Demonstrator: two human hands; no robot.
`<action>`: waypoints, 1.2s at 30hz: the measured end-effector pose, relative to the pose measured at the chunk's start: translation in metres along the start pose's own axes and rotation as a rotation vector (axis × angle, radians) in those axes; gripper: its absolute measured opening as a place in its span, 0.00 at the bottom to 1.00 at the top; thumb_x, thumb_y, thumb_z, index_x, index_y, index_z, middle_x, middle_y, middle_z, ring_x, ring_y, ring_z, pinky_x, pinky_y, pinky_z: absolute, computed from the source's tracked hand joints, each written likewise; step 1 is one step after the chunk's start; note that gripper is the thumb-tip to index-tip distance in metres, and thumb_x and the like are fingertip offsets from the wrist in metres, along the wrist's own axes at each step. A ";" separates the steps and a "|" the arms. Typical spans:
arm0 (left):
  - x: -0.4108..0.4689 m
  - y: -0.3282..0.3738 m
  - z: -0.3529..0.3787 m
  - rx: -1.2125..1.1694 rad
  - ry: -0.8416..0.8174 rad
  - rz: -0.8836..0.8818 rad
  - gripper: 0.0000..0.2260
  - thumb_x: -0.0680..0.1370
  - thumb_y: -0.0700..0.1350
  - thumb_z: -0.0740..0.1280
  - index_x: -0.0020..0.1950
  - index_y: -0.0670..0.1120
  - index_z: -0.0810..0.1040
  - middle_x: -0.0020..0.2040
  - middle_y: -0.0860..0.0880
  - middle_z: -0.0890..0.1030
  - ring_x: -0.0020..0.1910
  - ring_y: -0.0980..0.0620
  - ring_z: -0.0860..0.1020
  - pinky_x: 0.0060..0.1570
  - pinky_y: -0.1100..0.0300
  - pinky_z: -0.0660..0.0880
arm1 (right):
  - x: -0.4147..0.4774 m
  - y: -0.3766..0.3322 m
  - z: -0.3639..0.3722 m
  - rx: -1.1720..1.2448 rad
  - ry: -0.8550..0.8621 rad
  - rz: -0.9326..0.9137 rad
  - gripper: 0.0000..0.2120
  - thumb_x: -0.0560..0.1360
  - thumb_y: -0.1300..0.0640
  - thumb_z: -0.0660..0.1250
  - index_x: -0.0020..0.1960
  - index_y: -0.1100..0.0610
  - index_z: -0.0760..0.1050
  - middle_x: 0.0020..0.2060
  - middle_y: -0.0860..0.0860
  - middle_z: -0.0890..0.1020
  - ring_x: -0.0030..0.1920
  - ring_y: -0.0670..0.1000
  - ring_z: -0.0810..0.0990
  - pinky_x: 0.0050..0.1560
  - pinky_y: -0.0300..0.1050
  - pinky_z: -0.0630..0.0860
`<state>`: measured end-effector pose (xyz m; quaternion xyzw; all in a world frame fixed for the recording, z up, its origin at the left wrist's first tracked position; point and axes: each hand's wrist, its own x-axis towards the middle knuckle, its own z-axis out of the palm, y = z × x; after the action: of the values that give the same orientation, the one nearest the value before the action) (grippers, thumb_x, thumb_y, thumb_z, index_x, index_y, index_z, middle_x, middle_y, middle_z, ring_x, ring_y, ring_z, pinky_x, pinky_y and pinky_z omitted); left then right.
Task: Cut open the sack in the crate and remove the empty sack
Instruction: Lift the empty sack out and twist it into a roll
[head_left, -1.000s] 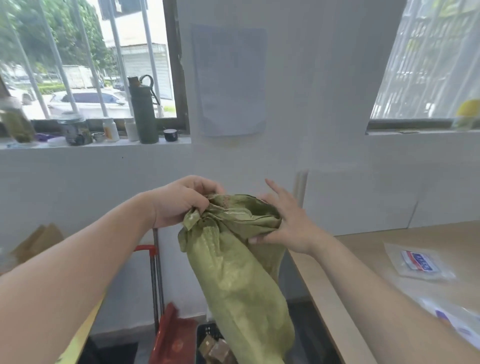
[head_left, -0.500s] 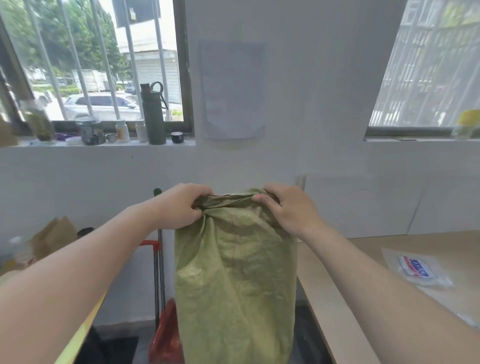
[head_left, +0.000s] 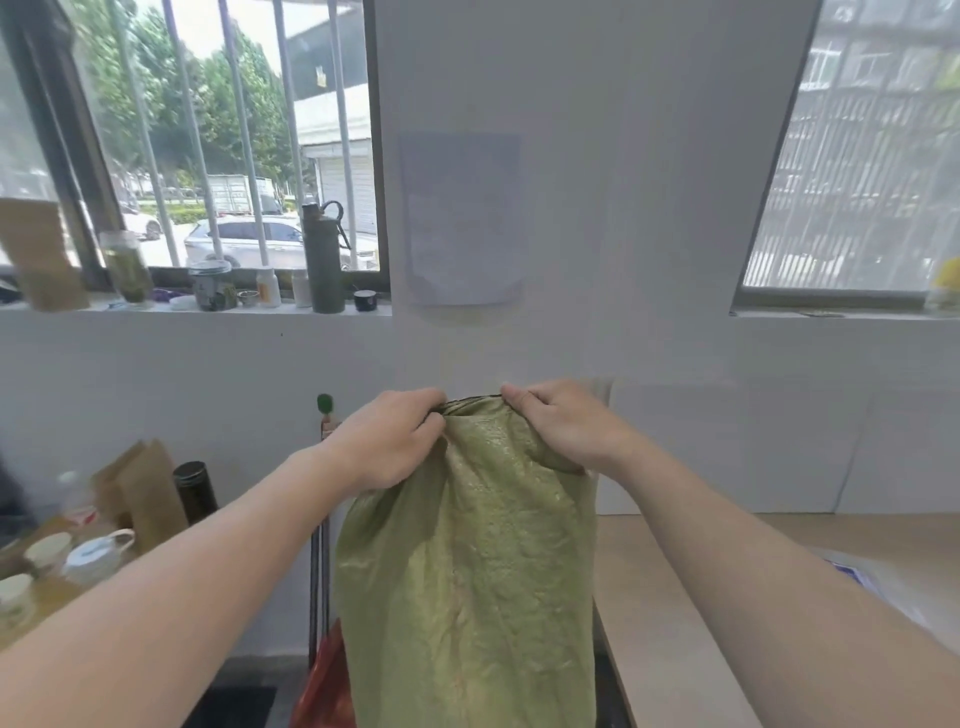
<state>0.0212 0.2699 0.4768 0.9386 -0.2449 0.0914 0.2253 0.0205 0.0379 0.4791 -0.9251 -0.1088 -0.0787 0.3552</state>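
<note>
1. Brown paper, stiff and creased, forms a bag (head_left: 137, 488) at the lower left of the frame, beside a dark cylindrical bottle (head_left: 195, 492) and rounded white cups (head_left: 98, 558).
2. On the window sill (head_left: 78, 310) at the upper left stand a glass jar (head_left: 127, 267) and a tall matte green flask (head_left: 323, 260) with a loop handle.
3. At the centre, the left hand (head_left: 387, 441) curls its fingers over the bunched top edge of the sack and grips it.
4. Woven, olive green and faintly shiny, the sack (head_left: 467, 571) hangs limp and crinkled from both hands in the middle of the frame. Its lower end runs past the bottom edge.
5. Just beside the left one, the right hand (head_left: 566, 426) grips the same hem, its fingers curled and pressed together.
6. At the lower right, a smooth pale wooden table (head_left: 670, 623) bears a clear plastic packet (head_left: 857, 577), partly hidden by the right forearm.
</note>
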 end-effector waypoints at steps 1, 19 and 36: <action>0.001 0.003 0.000 -0.017 -0.017 -0.013 0.10 0.83 0.42 0.57 0.47 0.43 0.74 0.45 0.46 0.81 0.48 0.44 0.78 0.53 0.47 0.75 | -0.001 0.002 -0.002 -0.063 0.008 -0.010 0.28 0.83 0.39 0.57 0.38 0.61 0.71 0.31 0.48 0.76 0.38 0.51 0.77 0.45 0.49 0.73; 0.018 0.020 -0.002 -0.618 -0.271 -0.180 0.18 0.81 0.49 0.60 0.52 0.34 0.79 0.48 0.41 0.83 0.47 0.40 0.81 0.55 0.47 0.78 | -0.026 0.026 0.029 -0.395 0.259 -0.372 0.22 0.84 0.42 0.48 0.63 0.51 0.76 0.50 0.51 0.80 0.52 0.57 0.77 0.53 0.57 0.73; 0.001 -0.005 0.033 0.591 0.328 0.453 0.19 0.76 0.63 0.64 0.47 0.47 0.77 0.33 0.48 0.77 0.29 0.42 0.79 0.26 0.55 0.70 | -0.016 -0.001 0.033 0.297 -0.053 0.057 0.28 0.84 0.44 0.58 0.35 0.63 0.75 0.30 0.55 0.80 0.33 0.51 0.76 0.40 0.50 0.73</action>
<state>0.0268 0.2579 0.4465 0.8581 -0.3695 0.3538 -0.0439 0.0073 0.0587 0.4516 -0.8668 -0.1024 -0.0270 0.4872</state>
